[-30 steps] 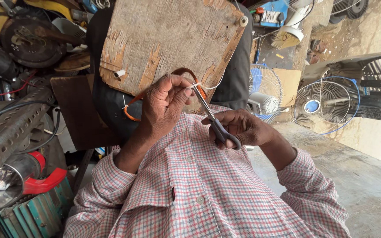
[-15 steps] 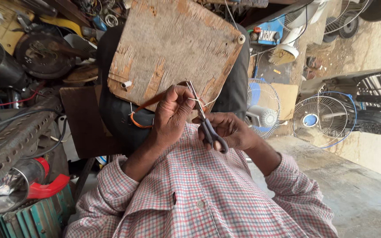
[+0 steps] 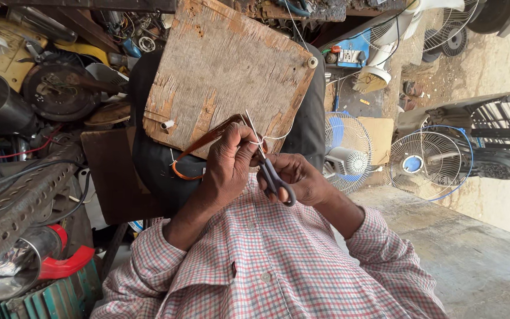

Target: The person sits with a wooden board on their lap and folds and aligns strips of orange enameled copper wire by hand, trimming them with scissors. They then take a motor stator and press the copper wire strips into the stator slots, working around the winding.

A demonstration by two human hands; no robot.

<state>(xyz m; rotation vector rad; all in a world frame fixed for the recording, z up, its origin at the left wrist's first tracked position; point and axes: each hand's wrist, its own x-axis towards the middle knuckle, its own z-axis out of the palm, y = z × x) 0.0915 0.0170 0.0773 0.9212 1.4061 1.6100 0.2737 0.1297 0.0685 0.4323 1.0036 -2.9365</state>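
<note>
— What sits at the centre of the frame?

— A thin white wire (image 3: 270, 139), pinched at chest height just in front of a worn wooden board (image 3: 225, 71) that rests on the person's dark-clad lap. The left hand (image 3: 229, 162) is closed on the wire, fingertips together, and also grips a bundle of copper-coloured wire (image 3: 199, 145) that loops down past the wrist.

— And the other hand?

— The right hand (image 3: 302, 180) is closed on the dark handles of a pair of scissors (image 3: 268, 168), blades angled up to meet the white wire beside the left fingers. The two hands are just beside each other.

— What surrounds them?

— Checked shirt sleeves (image 3: 379, 248) frame the lower edge. To the right, two small fans (image 3: 423, 165) stand on a concrete floor (image 3: 479, 260); to the left, a perforated metal angle bar (image 3: 13, 204) and a red-handled lamp (image 3: 25, 266) lie among workshop clutter.
</note>
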